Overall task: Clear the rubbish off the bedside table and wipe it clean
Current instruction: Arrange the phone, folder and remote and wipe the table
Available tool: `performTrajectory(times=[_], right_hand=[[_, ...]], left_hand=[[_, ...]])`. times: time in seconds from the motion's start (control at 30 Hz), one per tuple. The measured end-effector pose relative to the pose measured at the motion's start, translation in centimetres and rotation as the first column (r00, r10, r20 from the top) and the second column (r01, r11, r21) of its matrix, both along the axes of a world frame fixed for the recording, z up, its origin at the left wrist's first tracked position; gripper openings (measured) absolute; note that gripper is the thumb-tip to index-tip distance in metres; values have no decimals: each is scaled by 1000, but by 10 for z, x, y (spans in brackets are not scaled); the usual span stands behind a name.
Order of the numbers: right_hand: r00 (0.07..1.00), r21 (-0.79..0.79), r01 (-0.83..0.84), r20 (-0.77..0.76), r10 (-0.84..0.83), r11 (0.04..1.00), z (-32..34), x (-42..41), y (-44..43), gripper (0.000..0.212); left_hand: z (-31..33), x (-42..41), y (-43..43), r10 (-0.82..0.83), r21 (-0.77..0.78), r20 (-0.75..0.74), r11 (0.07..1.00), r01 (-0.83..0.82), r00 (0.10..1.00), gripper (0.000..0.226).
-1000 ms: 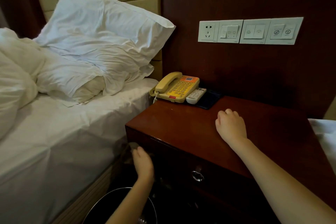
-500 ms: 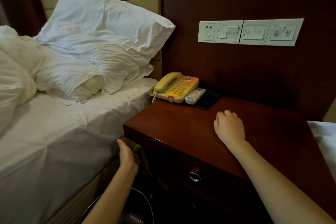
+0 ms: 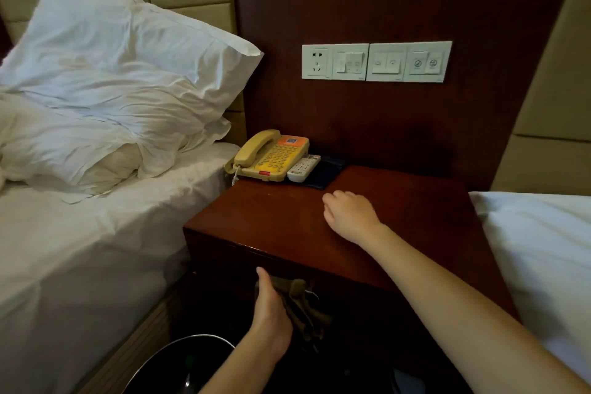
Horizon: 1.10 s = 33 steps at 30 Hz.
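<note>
The dark red-brown bedside table [image 3: 275, 217] stands between two beds. My right hand [image 3: 350, 214] rests on its top near the middle, fingers curled under, with nothing visible in it. Below the front edge, my left hand [image 3: 271, 307] grips a crumpled brownish cloth [image 3: 302, 301] in front of the drawer face. A black bin with a shiny rim [image 3: 179, 358] stands on the floor just left of my left forearm. No loose rubbish shows on the table top.
A yellow telephone [image 3: 271, 155], a white remote [image 3: 303, 166] and a dark flat folder [image 3: 324, 174] sit at the table's back left. White switch panels [image 3: 377, 62] are on the wooden wall. White beds [image 3: 96, 249] flank both sides.
My left hand has carried the cloth from the table's front left corner rightward to the drawer front. My right hand has stayed on the table top.
</note>
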State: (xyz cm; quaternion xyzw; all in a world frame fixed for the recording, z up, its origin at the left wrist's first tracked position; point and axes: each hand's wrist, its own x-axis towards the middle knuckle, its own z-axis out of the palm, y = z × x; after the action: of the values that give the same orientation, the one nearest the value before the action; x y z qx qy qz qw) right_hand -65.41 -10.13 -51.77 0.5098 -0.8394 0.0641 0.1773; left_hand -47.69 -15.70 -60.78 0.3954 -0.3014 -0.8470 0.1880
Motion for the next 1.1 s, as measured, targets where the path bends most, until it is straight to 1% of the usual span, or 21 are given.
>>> performTrajectory(times=[0.1,0.23,0.4,0.5,0.6,0.67,0.73,0.8,0.87,0.97,1.03,1.07,1.1], right_hand=[[999,76,-49,26,47,996,11,17,16,25],[996,93,-82,42,78,992,23,26,45,25],[992,96,-86,97,77,992,27,34,85,26],[982,78,-68,183,53,995,26,40,112,25],[964,36,-5,267,-5,999,24,39,136,25],[949,-10,37,314,-32,999,23,37,150,24],[936,-52,71,350,-48,996,22,34,162,23],[920,-89,111,387,-68,990,21,29,171,22],[908,-108,140,411,-84,984,20,24,178,22],[898,-128,157,431,-88,979,18,19,182,23],[897,-135,161,434,-88,978,17,15,182,23],[896,-136,161,436,-87,978,16,14,182,24],[895,-136,160,437,-86,978,15,12,181,24]], left_hand=[[1,-5,28,16,124,-18,992,-14,1000,82],[11,-11,79,73,221,-23,973,-66,997,58],[17,-19,125,-14,257,-56,966,27,998,46],[14,-22,136,-68,224,-73,971,83,995,45],[5,-24,142,-160,109,-34,981,163,987,43],[-11,-26,142,-211,14,29,978,210,977,41],[-30,-26,144,-255,-133,142,953,273,957,49],[-48,-24,148,-296,-343,253,863,371,921,59],[-50,-18,156,-293,-526,323,735,429,900,66],[-39,-5,164,-243,-687,341,595,417,908,55],[-51,-3,161,-212,-777,361,470,419,908,51],[-61,-2,160,-182,-826,371,383,413,911,51],[-68,0,160,-166,-855,408,276,440,898,51]])
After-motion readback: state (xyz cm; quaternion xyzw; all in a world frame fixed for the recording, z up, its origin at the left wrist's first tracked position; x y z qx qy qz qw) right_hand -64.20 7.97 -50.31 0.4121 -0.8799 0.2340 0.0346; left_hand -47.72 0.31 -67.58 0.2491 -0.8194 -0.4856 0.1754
